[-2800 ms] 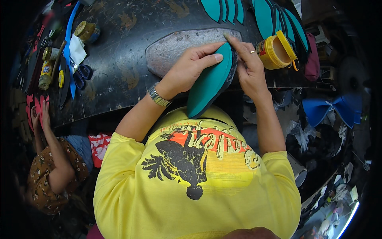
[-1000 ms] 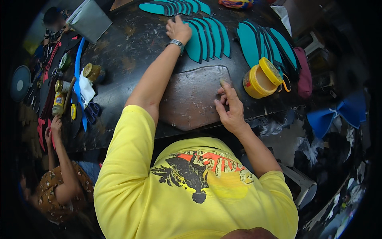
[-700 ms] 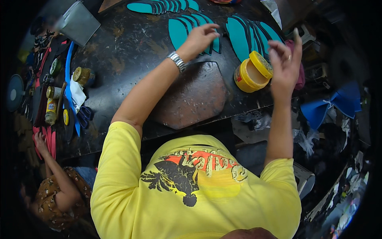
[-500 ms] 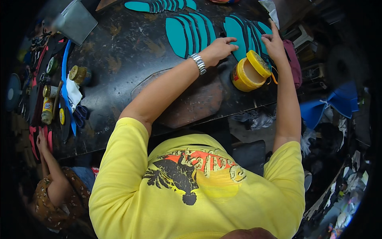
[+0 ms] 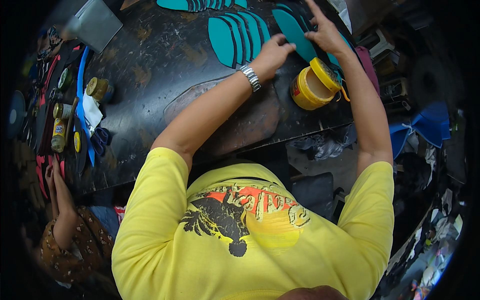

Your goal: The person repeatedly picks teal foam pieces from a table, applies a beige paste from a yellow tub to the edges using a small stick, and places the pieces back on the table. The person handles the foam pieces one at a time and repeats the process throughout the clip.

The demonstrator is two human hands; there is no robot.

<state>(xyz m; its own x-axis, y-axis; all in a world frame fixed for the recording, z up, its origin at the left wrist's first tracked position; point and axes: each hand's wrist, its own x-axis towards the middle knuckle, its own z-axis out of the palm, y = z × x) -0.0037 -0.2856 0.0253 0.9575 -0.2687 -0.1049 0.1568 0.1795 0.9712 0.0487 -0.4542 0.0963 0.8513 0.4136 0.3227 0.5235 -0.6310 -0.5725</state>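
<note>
Teal shoe soles lie in fanned rows on the dark, stained workbench (image 5: pixel 150 65). My left hand (image 5: pixel 272 50), with a metal watch on the wrist, is curled at the edge of a teal sole (image 5: pixel 296 31) in the right row, beside the middle row of soles (image 5: pixel 232 32). My right hand (image 5: pixel 325 32) rests flat on the same right row, fingers spread and index finger pointing away. An open yellow glue can (image 5: pixel 312 85) stands just under my right wrist.
A worn grey work pad (image 5: pixel 245 120) lies at the bench's near edge. Small jars (image 5: pixel 96 87), tubes and blue straps crowd the left end. Another person (image 5: pixel 65 235) crouches at the lower left. Blue cloth pieces (image 5: pixel 422 127) hang at the right. More teal soles (image 5: pixel 197 4) lie at the far edge.
The teal sole I held over the grey pad has been set down. Both arms have stretched away from the pad to the far rows of soles.
</note>
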